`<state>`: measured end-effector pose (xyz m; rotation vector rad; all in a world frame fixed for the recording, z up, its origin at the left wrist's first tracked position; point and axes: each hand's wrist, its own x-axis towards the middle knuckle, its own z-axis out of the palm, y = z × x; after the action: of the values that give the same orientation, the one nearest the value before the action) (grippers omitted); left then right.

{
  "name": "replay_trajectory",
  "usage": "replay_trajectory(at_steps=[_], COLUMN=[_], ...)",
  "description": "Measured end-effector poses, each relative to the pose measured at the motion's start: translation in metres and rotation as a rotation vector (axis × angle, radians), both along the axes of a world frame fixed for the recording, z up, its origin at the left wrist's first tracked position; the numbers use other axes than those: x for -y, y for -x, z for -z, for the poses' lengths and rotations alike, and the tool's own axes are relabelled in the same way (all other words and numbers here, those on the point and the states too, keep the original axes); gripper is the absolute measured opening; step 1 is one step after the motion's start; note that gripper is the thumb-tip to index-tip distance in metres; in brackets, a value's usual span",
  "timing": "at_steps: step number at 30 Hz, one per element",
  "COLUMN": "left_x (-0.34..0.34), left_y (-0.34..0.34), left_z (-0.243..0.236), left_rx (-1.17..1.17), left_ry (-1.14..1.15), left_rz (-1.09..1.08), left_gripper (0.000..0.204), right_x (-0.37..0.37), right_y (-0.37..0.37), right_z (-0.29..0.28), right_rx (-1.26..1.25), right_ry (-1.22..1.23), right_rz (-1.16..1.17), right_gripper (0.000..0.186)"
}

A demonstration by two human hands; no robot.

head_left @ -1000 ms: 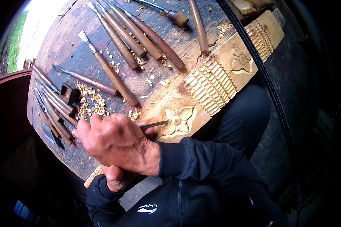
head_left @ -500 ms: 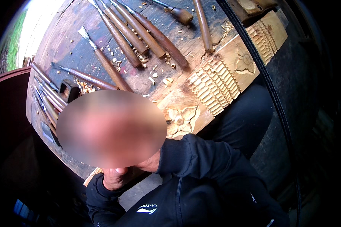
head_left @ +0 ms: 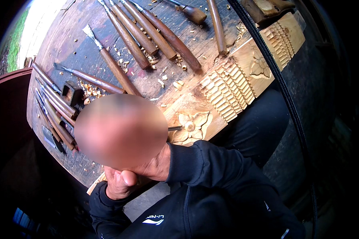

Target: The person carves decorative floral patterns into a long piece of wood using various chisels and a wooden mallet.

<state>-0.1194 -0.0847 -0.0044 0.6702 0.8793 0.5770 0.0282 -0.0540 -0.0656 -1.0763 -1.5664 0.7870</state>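
Note:
A blurred patch covers most of both my hands. The wrist of my right hand point(head_left: 157, 164) runs up into it from the dark sleeve. From the patch's right edge a thin dark metal chisel shaft point(head_left: 174, 128) sticks out, its tip at the centre of a carved four-petal flower point(head_left: 189, 126). Skin colour in the patch joins that wrist to the shaft; the grip itself is smeared. Below, my left hand point(head_left: 119, 185) shows a bent thumb against the right wrist; its other fingers are hidden. The flower belongs to a long pale carved board point(head_left: 219, 115) lying slantwise along the table's near edge.
Wooden-handled chisels point(head_left: 117, 71) lie fanned across the worn table point(head_left: 91, 63), several more in a bunch point(head_left: 60, 105) at the left. Near them sit a dark hollow block point(head_left: 72, 93) and wood shavings point(head_left: 91, 91). A black cord point(head_left: 281, 75) hangs across the right side.
More of the chisel shaft now shows beside the flower. The left thumb is more visible and bent. The whole scene has shifted very slightly.

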Motion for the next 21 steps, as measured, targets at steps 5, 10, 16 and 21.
replay_trajectory(at_steps=[5,10,16,21], left_x=[0.002,0.006,0.008,0.007], left_y=[-0.004,-0.008,-0.008,-0.01], left_z=[-0.001,-0.005,-0.008,-0.01], left_rx=[-0.003,-0.023,-0.022,-0.02], left_ry=[0.007,0.007,0.011,0.009], left_rz=[0.025,0.059,0.096,0.123], left_gripper=[0.117,0.117,0.117,0.117], right_x=[0.011,0.006,-0.022,-0.022], right_y=[0.004,0.038,0.079,0.06], right_z=[0.015,0.023,-0.02,0.001], right_rx=[-0.252,-0.785,-1.72,-1.765], right_ry=[-0.014,-0.139,-0.569,-0.488], right_rz=[-0.101,-0.24,-0.311,-0.615], right_gripper=[0.052,0.047,0.041,0.053])
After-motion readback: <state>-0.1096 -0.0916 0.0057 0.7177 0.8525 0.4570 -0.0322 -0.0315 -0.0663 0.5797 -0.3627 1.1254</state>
